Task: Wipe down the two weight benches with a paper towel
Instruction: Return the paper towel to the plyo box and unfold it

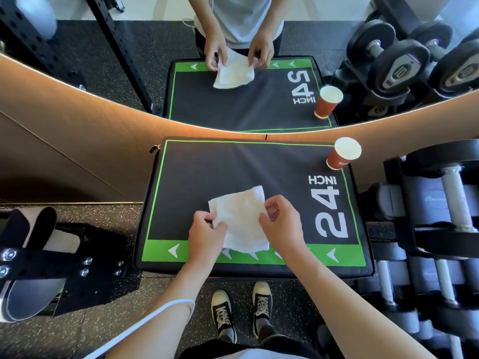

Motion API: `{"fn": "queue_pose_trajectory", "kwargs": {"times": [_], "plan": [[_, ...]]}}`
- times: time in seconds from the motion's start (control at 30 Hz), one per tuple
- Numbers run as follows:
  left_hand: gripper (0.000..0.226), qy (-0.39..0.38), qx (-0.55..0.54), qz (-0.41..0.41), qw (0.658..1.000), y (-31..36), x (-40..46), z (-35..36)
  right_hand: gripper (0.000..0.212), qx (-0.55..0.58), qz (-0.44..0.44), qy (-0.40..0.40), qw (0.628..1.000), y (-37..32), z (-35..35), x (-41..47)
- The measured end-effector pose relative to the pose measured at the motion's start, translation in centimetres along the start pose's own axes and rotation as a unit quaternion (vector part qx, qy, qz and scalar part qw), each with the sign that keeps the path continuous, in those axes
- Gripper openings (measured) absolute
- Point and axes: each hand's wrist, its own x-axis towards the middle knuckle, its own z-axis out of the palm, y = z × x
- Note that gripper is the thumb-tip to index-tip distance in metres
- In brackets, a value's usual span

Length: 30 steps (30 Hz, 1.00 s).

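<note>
Paper towel (239, 218), white and folded to a rough square, lies over the near middle of a padded black box top with green edging and "24 INCH" printed on it (233, 172); its near edge reaches the green arrow strip. The left hand (207, 235) pinches the towel's left edge between thumb and curled fingers. The right hand (281, 224) pinches the right edge near the far corner in the same way. Both seem to be folding or straightening the sheet rather than pressing it flat to rub.

A red paper cup (342, 154) stands on the far right corner of that pad, well apart from the towel. A mirror (77, 60) on the wall ahead repeats the scene. Dumbbells (451, 203) sit in a rack to the right, and part of a black bench frame with bolts (51, 260) shows at the left.

My judgement is that the task is at its start: the towel is being readied, and no wiped streak or damp mark can be made out on any surface. Whether this pad counts as one of the two benches I cannot tell, so both benches appear left to do.
</note>
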Motion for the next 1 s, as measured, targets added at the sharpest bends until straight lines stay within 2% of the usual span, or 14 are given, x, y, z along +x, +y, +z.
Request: {"fn": "queue_pose_trajectory", "kwargs": {"times": [0.1, 0.17, 0.3, 0.33, 0.43, 0.47, 0.63, 0.73, 0.8, 0.9, 1.0], "plan": [[0.025, -0.007, 0.029, 0.008, 1.000, -0.4, -0.2, 0.3, 0.024, -0.030, 0.043, -0.050, 0.997, 0.7, 0.4, -0.2], [0.033, 0.006, 0.005, 0.004, 1.000, -0.1, -0.1, 0.6, 0.028, -0.005, 0.077, -0.071, 0.995, 0.9, 0.6, -0.5], [0.069, -0.003, -0.035, -0.067, 0.997, 0.9, 0.9, 1.2, 0.037, 0.068, 0.127, -0.060, 0.988, 0.6, 0.8, -0.5], [0.064, -0.007, -0.018, -0.061, 0.998, 1.0, 1.0, 1.4, 0.038, 0.072, 0.127, -0.058, 0.988, 0.5, 0.7, -0.4], [0.030, -0.016, 0.014, -0.032, 0.999, 1.3, 0.8, 2.1, 0.037, 0.058, 0.089, -0.036, 0.994, 0.4, 0.4, -0.3], [0.026, -0.016, 0.022, -0.017, 1.000, 1.3, 0.7, 2.4, 0.036, 0.050, 0.076, -0.028, 0.995, 0.4, 0.4, -0.3], [0.022, 0.016, 0.112, 0.078, 0.991, 1.9, 0.2, 2.7, 0.025, 0.001, 0.044, -0.011, 0.999, 0.8, 0.5, -0.1], [0.038, 0.032, 0.160, 0.137, 0.977, 2.0, 0.0, 2.7, 0.013, -0.067, -0.013, -0.035, 0.997, 1.3, 1.0, -0.1], [0.044, 0.033, 0.152, 0.165, 0.974, 1.9, 0.1, 2.7, 0.010, -0.072, -0.015, -0.037, 0.997, 1.4, 1.1, 0.0], [0.038, 0.019, 0.126, 0.177, 0.976, 1.9, 0.3, 2.8, 0.010, -0.066, -0.014, -0.031, 0.997, 1.5, 1.1, 0.3], [0.035, 0.012, 0.145, 0.200, 0.969, 1.7, 0.4, 2.7, 0.016, -0.059, -0.039, -0.020, 0.997, 1.3, 1.0, 0.4]]}}
